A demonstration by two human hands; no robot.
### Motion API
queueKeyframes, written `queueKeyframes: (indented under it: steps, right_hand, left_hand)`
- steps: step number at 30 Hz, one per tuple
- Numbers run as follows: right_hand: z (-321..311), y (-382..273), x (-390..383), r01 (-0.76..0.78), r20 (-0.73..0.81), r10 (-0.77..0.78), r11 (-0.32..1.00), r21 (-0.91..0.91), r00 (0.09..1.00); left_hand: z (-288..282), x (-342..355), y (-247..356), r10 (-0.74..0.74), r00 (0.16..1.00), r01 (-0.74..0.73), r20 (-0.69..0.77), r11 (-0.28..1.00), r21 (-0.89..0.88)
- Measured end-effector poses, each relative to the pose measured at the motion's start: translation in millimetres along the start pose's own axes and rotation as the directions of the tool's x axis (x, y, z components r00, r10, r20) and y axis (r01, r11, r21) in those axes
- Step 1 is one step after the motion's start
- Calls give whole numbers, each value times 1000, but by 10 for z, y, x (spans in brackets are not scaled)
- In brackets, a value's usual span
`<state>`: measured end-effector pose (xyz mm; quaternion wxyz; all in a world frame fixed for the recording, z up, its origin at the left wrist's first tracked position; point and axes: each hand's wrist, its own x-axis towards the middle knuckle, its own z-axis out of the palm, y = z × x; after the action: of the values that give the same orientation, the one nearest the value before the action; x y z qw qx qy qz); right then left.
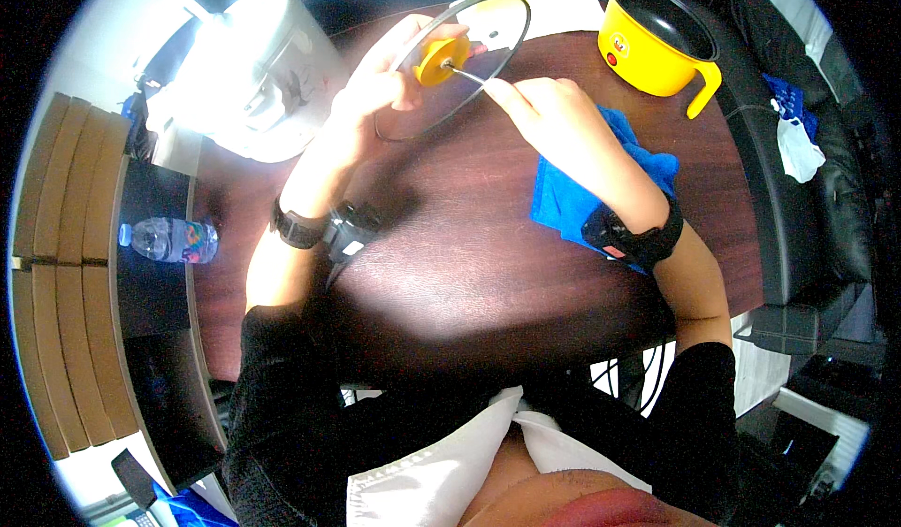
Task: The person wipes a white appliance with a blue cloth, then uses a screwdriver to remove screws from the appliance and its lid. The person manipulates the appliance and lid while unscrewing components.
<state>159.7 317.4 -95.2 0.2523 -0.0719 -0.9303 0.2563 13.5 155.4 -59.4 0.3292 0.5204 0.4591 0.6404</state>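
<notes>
A clear glass lid (430,106) with a dark rim is held up on edge above the table's far half. My left hand (380,81) is closed on its yellow knob (439,61), thumb and fingers at the knob's edge. My right hand (554,114) is closed around a tool with a thin metal shaft (466,76), which looks like a screwdriver. That shaft points at the middle of the knob and seems to touch it. Its handle is hidden inside my right fist.
A yellow pot (648,65) with a black inside stands at the far right. Under my right forearm lies a blue cloth (561,187). To the left are a shiny white appliance (305,67) and a plastic bottle (175,240) on its side. Something white (563,13) lies at the far edge.
</notes>
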Motion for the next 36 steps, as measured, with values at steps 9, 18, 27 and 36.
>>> queueKeyframes:
  steps: [9,18,27,36]
  right_hand:
    - [-116,-143,-52,-3,-58,-7,984,-175,998]
    - [-216,-198,-104,90,-77,-137,895,-438,988]
    - [-145,-19,-3,-259,256,113,701,665,960]
    - [190,97,73,-91,-25,181,602,793,983]
  left_hand:
    - [35,-12,55,-19,1000,20,9,992,-126]
    - [168,-90,85,-182,978,189,-99,980,67]
    - [-56,42,-17,5,985,-37,-171,983,-182]
    - [-97,42,16,106,957,-152,-269,976,-154]
